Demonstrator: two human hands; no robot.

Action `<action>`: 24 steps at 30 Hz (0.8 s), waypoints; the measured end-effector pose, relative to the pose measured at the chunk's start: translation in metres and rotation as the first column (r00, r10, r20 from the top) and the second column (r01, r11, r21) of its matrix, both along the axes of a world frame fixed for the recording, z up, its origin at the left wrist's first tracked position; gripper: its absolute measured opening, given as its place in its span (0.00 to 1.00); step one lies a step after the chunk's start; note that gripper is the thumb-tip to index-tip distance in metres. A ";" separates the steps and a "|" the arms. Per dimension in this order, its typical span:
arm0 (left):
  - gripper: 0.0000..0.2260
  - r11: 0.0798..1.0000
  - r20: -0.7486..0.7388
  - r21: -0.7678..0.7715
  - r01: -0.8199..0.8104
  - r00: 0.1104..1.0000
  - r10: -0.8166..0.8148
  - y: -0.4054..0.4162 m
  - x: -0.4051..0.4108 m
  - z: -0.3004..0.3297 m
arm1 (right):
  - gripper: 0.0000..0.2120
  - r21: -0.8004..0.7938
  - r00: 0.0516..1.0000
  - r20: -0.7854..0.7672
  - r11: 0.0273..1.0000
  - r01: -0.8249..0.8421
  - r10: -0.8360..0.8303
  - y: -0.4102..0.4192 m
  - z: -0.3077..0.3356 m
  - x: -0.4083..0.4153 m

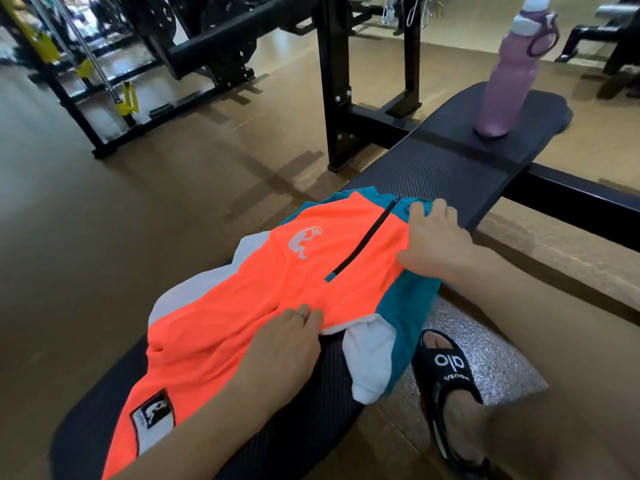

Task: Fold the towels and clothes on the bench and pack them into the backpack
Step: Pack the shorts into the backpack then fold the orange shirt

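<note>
An orange, teal and white zip-neck shirt (277, 289) lies spread along the black padded bench (460, 168). My left hand (287, 344) rests flat on the shirt's near edge, a ring on one finger. My right hand (433, 237) lies on the shirt's right side near the collar and the black zipper, fingers spread over the fabric. A white sleeve (370, 362) and teal cloth hang off the bench's right side. No backpack is in view.
A purple water bottle (509, 81) stands upright at the bench's far end. Black rack uprights (336, 81) rise left of the bench. My foot in a black slide sandal (446, 386) is on the floor to the right. Gym machines fill the far left.
</note>
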State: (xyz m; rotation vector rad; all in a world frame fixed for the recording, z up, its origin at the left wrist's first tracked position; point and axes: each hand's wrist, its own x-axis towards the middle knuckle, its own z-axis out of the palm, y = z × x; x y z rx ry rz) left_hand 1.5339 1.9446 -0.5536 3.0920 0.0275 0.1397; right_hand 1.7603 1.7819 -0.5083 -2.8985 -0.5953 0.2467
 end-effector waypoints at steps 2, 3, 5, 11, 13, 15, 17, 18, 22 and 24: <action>0.04 0.968 0.060 -0.214 -0.130 0.987 0.146 -0.001 0.001 0.013 | 0.37 0.002 0.995 -0.098 1.000 0.017 -0.017 -0.009 0.002 -0.008; 0.05 0.920 0.053 -0.345 -0.189 0.974 0.220 0.001 0.003 0.021 | 0.41 0.000 0.989 -0.143 0.999 0.043 -0.042 -0.016 0.002 -0.009; 0.07 0.785 -0.049 -0.566 -0.252 0.961 0.273 0.007 0.006 0.032 | 0.50 0.021 0.957 -0.266 0.992 0.125 -0.115 -0.031 0.002 -0.012; 0.21 0.961 -0.098 -0.259 -0.095 0.993 0.071 -0.001 -0.025 0.026 | 0.20 0.373 0.724 -0.674 0.777 0.507 -0.148 -0.047 -0.020 -0.044; 0.17 0.954 -0.005 -0.282 -0.099 0.995 0.102 -0.003 -0.035 0.021 | 0.18 0.416 0.671 -0.732 0.699 0.581 -0.122 -0.048 -0.023 -0.057; 0.11 0.914 0.081 -0.388 -0.118 0.984 0.162 -0.008 -0.040 0.023 | 0.37 0.419 0.626 -0.775 0.670 0.612 -0.086 -0.049 -0.031 -0.068; 0.11 0.887 0.119 -0.440 -0.137 0.971 0.208 -0.013 -0.041 0.028 | 0.44 0.406 0.587 -0.807 0.666 0.626 -0.059 -0.050 -0.041 -0.079; 0.13 0.903 0.132 -0.408 -0.136 0.970 0.206 -0.014 -0.043 0.031 | 0.38 0.404 0.557 -0.829 0.652 0.642 -0.035 -0.051 -0.042 -0.085; 0.16 0.999 0.067 0.016 0.044 0.997 -0.045 -0.013 -0.061 0.035 | 0.15 0.404 0.488 -0.872 0.628 0.665 0.044 -0.054 -0.039 -0.100; 0.25 0.987 0.001 0.156 0.044 0.999 -0.044 -0.010 -0.073 0.027 | 0.14 0.398 0.497 -0.867 0.646 0.651 0.033 -0.059 -0.038 -0.099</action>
